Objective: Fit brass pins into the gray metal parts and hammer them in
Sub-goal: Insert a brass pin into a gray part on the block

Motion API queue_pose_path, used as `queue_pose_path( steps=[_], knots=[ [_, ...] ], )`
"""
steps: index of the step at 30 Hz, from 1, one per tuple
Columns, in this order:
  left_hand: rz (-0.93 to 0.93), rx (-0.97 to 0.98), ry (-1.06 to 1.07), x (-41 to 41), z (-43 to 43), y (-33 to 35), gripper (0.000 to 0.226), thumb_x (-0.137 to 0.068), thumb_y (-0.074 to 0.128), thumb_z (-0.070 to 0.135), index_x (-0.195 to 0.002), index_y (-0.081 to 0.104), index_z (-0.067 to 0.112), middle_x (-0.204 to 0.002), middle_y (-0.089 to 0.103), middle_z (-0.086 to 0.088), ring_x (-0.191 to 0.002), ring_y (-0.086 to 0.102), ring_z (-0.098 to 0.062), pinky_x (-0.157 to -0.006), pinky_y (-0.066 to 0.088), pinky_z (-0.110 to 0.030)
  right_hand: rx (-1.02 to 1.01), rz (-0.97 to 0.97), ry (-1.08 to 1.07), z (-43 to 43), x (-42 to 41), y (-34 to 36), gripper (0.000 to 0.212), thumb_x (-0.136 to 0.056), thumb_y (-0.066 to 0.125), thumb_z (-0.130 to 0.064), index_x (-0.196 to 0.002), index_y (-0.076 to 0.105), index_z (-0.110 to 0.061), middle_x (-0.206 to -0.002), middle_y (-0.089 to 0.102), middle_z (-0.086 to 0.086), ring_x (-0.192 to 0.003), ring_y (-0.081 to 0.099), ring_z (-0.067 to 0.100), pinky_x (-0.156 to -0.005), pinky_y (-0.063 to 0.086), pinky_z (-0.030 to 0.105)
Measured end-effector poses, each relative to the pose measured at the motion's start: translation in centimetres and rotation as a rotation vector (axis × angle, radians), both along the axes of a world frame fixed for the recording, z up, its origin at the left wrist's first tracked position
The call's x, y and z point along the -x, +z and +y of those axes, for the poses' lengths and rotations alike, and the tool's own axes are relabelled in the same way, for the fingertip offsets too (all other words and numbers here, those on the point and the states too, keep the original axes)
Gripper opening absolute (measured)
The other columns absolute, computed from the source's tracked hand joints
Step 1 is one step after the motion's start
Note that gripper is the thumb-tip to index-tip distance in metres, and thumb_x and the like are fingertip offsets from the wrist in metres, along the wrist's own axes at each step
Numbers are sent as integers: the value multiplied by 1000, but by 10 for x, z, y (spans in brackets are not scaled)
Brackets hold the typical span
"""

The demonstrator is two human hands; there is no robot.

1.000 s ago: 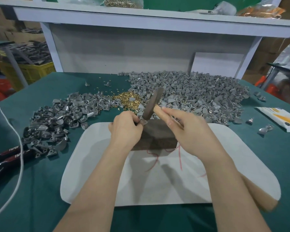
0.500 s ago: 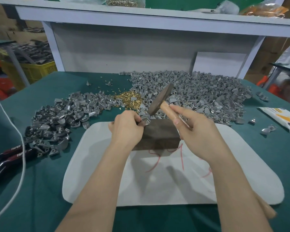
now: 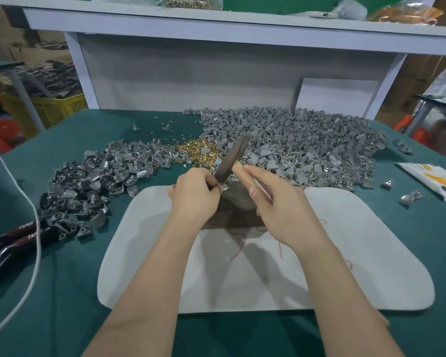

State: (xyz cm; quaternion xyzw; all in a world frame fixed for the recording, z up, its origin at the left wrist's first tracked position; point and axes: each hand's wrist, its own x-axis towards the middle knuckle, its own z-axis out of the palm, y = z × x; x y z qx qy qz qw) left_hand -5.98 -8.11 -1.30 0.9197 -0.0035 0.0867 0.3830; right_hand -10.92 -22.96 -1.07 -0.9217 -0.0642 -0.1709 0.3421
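Hammering step on block [image 3: 238,206].
Grips: left hand [image 3: 193,193] pinches gray part [image 3: 224,187], likely light and rigid, by its edge; right hand [image 3: 281,204] wraps hammer [image 3: 233,158] handle.

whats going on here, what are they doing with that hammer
A person works at a green table. The left hand pinches a gray metal part on a dark block, while the right hand grips a hammer by its wooden handle, head right by the part. Loose brass pins and heaps of gray parts lie behind.
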Motion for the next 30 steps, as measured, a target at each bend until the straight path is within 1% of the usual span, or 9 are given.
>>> queue_pose_path(
  steps=[3,5,6,9,12,16,19,24,30],
  knots=[
    [12,0,-18,0,1,0,13,-86,66,22,-75,60,26,-84,62,4,-104,59,-25,-96,43,-40,-42,-66,-3,2,-1,0,47,-96,43,-12,-135,47,-40,-122,63,-11,-100,59,10,-85,42,19],
    [17,5,-59,0,0,1,12,-86,67,24,-76,61,25,-87,65,3,-103,59,-25,-97,43,-41,5,-69,-66,0,-4,1,43,-95,42,-11,-125,57,-39,-117,66,0,-87,58,19,-80,47,32],
    [21,5,-88,1,-2,1,11,-86,67,24,-76,61,25,-89,66,2,-103,60,-25,-97,43,-42,47,-50,-106,-1,-7,1,39,-94,44,-13,-118,62,-37,-113,66,3,-84,57,21,-78,46,33],
    [23,-14,-156,3,-5,2,13,-86,67,24,-76,59,27,-90,65,4,-102,60,-24,-98,43,-42,116,26,-147,3,-13,1,24,-90,57,-23,-110,67,-31,-110,65,4,-98,58,22,-86,46,32],
    [16,-20,-180,3,-4,2,19,-85,67,22,-71,56,29,-89,65,4,-101,60,-23,-97,43,-42,148,73,-129,9,-19,5,21,-87,63,-29,-108,69,-29,-110,65,4,-102,60,22,-89,47,35],
    [8,-13,-204,3,-4,2,18,-85,67,23,-72,56,29,-88,64,4,-102,60,-24,-97,43,-42,241,81,-106,15,-24,7,13,-90,59,-27,-97,70,-29,-102,64,6,-95,61,26,-78,48,32],
    [-2,-3,-211,3,-4,2,19,-85,68,24,-72,55,28,-86,62,4,-101,60,-25,-96,43,-42,297,67,-136,18,-27,5,11,-91,56,-28,-94,67,-28,-94,57,4,-92,59,28,-70,38,30],
    [-25,-48,-218,4,-6,1,15,-86,67,25,-76,56,26,-88,63,3,-102,59,-27,-95,43,-41,382,52,-152,21,-31,3,13,-95,49,-28,-98,61,-24,-87,42,1,-91,57,31,-67,33,31],
    [-6,-44,-216,4,-6,1,13,-87,66,25,-77,57,25,-88,63,5,-101,59,-25,-96,42,-42,390,32,-148,20,-33,0,10,-94,49,-24,-94,59,-24,-86,43,0,-86,56,30,-66,34,31]
  ],
)
